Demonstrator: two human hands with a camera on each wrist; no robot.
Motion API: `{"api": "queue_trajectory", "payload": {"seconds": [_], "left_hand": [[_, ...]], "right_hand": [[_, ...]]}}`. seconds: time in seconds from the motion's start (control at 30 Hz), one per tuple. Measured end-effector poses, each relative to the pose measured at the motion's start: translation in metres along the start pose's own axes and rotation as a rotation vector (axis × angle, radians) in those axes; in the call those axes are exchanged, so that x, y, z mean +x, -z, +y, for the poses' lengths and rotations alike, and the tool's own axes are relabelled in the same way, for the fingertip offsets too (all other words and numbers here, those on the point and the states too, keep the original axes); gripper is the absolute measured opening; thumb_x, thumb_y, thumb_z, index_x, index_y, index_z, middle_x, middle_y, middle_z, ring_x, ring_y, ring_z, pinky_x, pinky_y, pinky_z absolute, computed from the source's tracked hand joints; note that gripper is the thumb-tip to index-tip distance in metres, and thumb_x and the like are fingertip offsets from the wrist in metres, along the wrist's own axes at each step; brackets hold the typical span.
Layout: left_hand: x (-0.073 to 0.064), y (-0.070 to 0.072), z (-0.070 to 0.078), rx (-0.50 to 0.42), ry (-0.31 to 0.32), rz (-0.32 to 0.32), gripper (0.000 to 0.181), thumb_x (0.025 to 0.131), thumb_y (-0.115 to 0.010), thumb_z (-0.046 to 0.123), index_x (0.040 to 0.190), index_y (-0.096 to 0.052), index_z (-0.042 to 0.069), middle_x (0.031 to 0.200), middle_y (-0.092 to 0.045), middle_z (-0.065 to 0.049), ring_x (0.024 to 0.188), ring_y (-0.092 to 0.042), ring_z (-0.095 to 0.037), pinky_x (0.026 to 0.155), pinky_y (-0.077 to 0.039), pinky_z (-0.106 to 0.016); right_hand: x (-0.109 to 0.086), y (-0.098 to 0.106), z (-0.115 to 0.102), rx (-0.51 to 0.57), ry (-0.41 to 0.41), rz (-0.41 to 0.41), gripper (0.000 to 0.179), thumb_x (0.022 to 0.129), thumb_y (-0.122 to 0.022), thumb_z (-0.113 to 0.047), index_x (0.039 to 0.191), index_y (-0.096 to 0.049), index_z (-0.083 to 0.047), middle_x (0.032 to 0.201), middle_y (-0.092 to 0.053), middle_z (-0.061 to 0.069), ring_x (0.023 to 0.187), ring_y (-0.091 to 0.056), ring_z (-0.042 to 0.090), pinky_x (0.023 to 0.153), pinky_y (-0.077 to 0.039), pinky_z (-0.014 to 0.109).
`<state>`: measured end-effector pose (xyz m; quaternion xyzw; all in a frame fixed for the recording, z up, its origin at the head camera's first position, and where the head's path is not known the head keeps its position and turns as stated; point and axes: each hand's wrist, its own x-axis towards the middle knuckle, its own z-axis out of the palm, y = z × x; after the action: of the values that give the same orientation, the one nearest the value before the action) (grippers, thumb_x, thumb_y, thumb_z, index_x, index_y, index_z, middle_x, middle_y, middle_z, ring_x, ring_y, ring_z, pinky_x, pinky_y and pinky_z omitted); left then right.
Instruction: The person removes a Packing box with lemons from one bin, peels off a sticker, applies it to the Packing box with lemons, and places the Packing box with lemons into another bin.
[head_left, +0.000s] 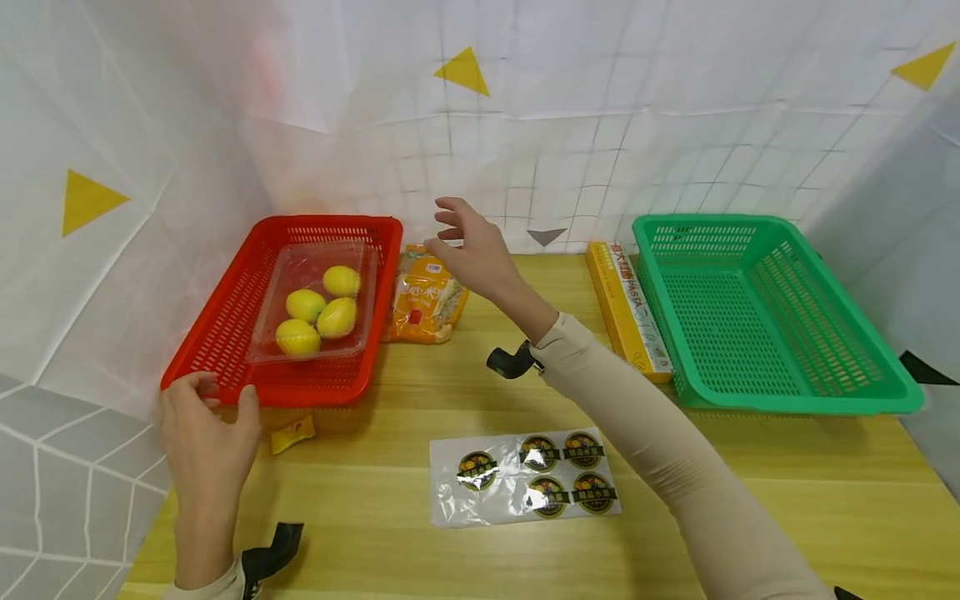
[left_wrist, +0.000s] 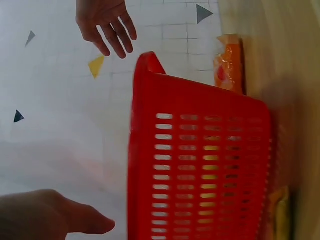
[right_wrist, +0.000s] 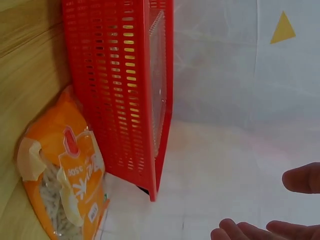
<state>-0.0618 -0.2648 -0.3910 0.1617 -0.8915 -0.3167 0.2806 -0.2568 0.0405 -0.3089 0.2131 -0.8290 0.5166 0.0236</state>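
A red plastic basket (head_left: 345,392) stands at the left back of the table. Inside lies a clear plastic box (head_left: 288,265) with several yellow lemon-like fruits (head_left: 297,337). At the basket's front left corner hovers my left hand (head_left: 208,446), thumb and fingers spread apart, holding nothing. The left wrist view shows its thumb (left_wrist: 80,217) off the basket wall (left_wrist: 200,95). My right hand (head_left: 480,258) is in the air over an orange food bag (head_left: 423,300), right of the basket. Its fingers are loosely bent with nothing between them; the right wrist view shows the bag (right_wrist: 75,165) below.
A small yellow packet (head_left: 293,434) lies in front of the red basket. A sheet of round fruit stickers (head_left: 525,492) lies at front centre. On the right, a yellow pasta box (head_left: 626,312) sits beside a green basket (head_left: 802,404). White sheeting (head_left: 375,150) encloses the table.
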Motion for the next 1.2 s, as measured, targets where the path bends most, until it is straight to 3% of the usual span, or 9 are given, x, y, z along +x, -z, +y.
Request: {"api": "queue_trajectory", "payload": {"seconds": [0.17, 0.27, 0.37, 0.5, 0.57, 0.73, 0.97, 1.07, 1.2], "left_hand": [[-0.009, -0.010, -0.013, -0.028, 0.063, 0.077, 0.039, 0.093, -0.071, 0.014, 0.116, -0.049, -0.009, 0.115, -0.047, -0.025, 0.101, -0.047, -0.036, 0.084, -0.038, -0.041], [-0.012, -0.017, -0.015, -0.161, 0.170, 0.114, 0.040, 0.093, -0.073, 0.015, 0.116, -0.047, -0.004, 0.110, -0.047, -0.014, 0.094, -0.050, -0.022, 0.082, -0.040, -0.023], [-0.011, -0.024, -0.013, -0.586, 0.357, 0.122, 0.044, 0.093, -0.075, 0.006, 0.117, -0.038, 0.006, 0.108, -0.042, -0.006, 0.087, -0.052, -0.015, 0.077, -0.049, -0.015], [-0.003, -0.029, -0.012, -1.272, 0.588, 0.197, 0.047, 0.089, -0.072, -0.014, 0.120, -0.041, 0.001, 0.114, -0.048, -0.013, 0.077, -0.061, -0.021, 0.062, -0.061, -0.030], [-0.001, -0.031, -0.014, -1.429, 0.629, 0.203, 0.045, 0.090, -0.071, -0.015, 0.128, -0.048, -0.005, 0.125, -0.052, -0.018, 0.076, -0.064, -0.024, 0.059, -0.062, -0.035], [0.000, -0.033, -0.019, -1.525, 0.638, 0.146, 0.055, 0.095, -0.070, -0.008, 0.146, -0.049, -0.007, 0.151, -0.045, -0.020, 0.082, -0.070, -0.028, 0.063, -0.063, -0.041], [-0.002, -0.038, -0.026, -1.623, 0.632, 0.147, 0.053, 0.098, -0.066, -0.007, 0.148, -0.047, -0.008, 0.150, -0.049, -0.023, 0.081, -0.075, -0.033, 0.060, -0.061, -0.043], [-0.003, -0.039, -0.028, -1.638, 0.609, 0.144, 0.054, 0.099, -0.064, -0.007, 0.149, -0.045, -0.008, 0.151, -0.047, -0.023, 0.083, -0.075, -0.035, 0.062, -0.061, -0.044], [-0.003, -0.039, -0.029, -1.646, 0.598, 0.151, 0.055, 0.100, -0.064, -0.005, 0.151, -0.043, -0.007, 0.154, -0.045, -0.023, 0.083, -0.074, -0.035, 0.063, -0.061, -0.045]], "right_hand": [[0.013, -0.013, -0.001, 0.003, -0.002, -0.038, 0.058, 0.102, -0.063, -0.020, 0.156, -0.043, -0.011, 0.148, -0.057, 0.009, 0.120, -0.063, 0.021, 0.092, -0.056, 0.031], [0.019, -0.020, -0.001, 0.012, -0.001, -0.055, 0.057, 0.102, -0.062, -0.019, 0.155, -0.043, -0.009, 0.147, -0.057, 0.011, 0.118, -0.064, 0.022, 0.093, -0.055, 0.032], [0.025, -0.028, -0.003, 0.027, -0.017, -0.073, 0.058, 0.101, -0.062, -0.018, 0.155, -0.043, -0.010, 0.147, -0.057, 0.011, 0.117, -0.064, 0.021, 0.093, -0.055, 0.032], [0.032, -0.040, -0.008, 0.023, -0.045, -0.106, 0.058, 0.101, -0.062, -0.019, 0.156, -0.042, -0.011, 0.148, -0.057, 0.009, 0.118, -0.062, 0.020, 0.093, -0.055, 0.031], [0.035, -0.046, -0.009, 0.016, -0.054, -0.125, 0.059, 0.101, -0.061, -0.019, 0.156, -0.041, -0.011, 0.148, -0.056, 0.009, 0.119, -0.061, 0.021, 0.093, -0.054, 0.031], [0.040, -0.059, -0.013, -0.008, -0.074, -0.158, 0.059, 0.102, -0.061, -0.020, 0.157, -0.039, -0.011, 0.147, -0.056, 0.009, 0.122, -0.060, 0.022, 0.094, -0.053, 0.029], [0.047, -0.076, -0.016, -0.050, -0.091, -0.184, 0.060, 0.104, -0.062, -0.023, 0.157, -0.038, -0.011, 0.148, -0.054, 0.010, 0.125, -0.058, 0.024, 0.094, -0.054, 0.029], [0.049, -0.085, -0.018, -0.071, -0.104, -0.183, 0.061, 0.103, -0.064, -0.022, 0.157, -0.038, -0.011, 0.145, -0.056, 0.008, 0.115, -0.060, 0.020, 0.088, -0.056, 0.026], [0.050, -0.101, -0.023, -0.065, -0.125, -0.210, 0.064, 0.101, -0.065, -0.023, 0.158, -0.037, -0.012, 0.128, -0.061, 0.005, 0.080, -0.059, 0.018, 0.072, -0.057, 0.024]]}}
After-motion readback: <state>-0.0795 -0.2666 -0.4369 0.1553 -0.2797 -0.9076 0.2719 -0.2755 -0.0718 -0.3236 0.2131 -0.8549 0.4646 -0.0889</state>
